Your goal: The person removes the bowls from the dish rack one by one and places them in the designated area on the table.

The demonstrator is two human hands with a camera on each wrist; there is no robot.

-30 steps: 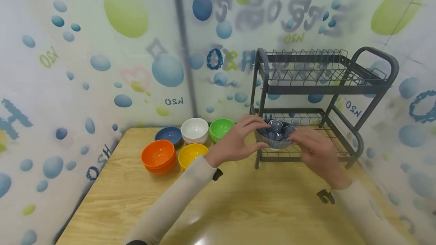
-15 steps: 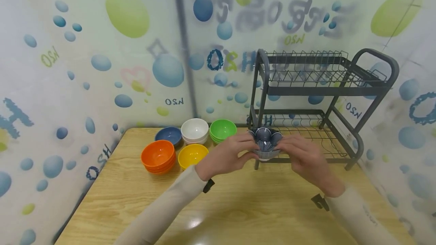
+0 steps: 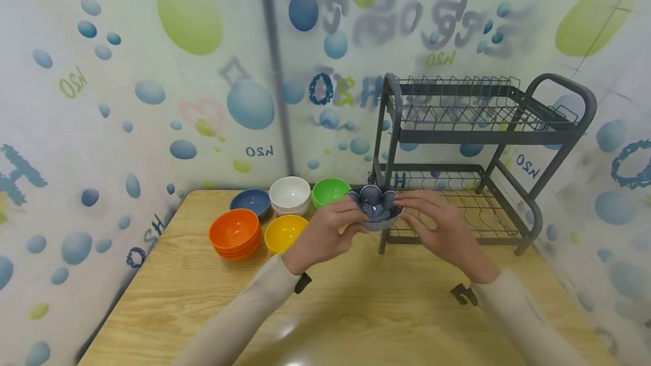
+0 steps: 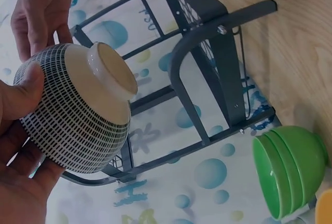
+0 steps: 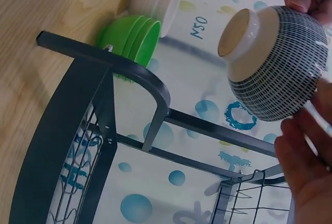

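A small patterned bowl (image 3: 378, 225) is held above the table in front of the rack. Its outside shows a dark-and-white grid with a plain pale base and foot ring in the left wrist view (image 4: 85, 125); round dark-blue motifs show inside it. My left hand (image 3: 325, 232) grips its left side, thumb on the outer wall and fingers at the rim. On the opposite side, my right hand (image 3: 441, 235) holds the rim with its fingertips, thumb lower down. The right wrist view shows the bowl (image 5: 282, 71) tilted, partly covered by fingers.
A dark two-tier wire dish rack (image 3: 488, 136) stands at the right. Stacked orange bowls (image 3: 236, 233), a yellow bowl (image 3: 285, 233), white bowls (image 3: 290, 195), green bowls (image 3: 329, 192) and a blue bowl (image 3: 251, 202) stand on the wooden table (image 3: 325, 309) at the left.
Both hands have carried the patterned bowl left, from before the rack's lower shelf to near its left leg. The right thumb and fingers look more spread now.
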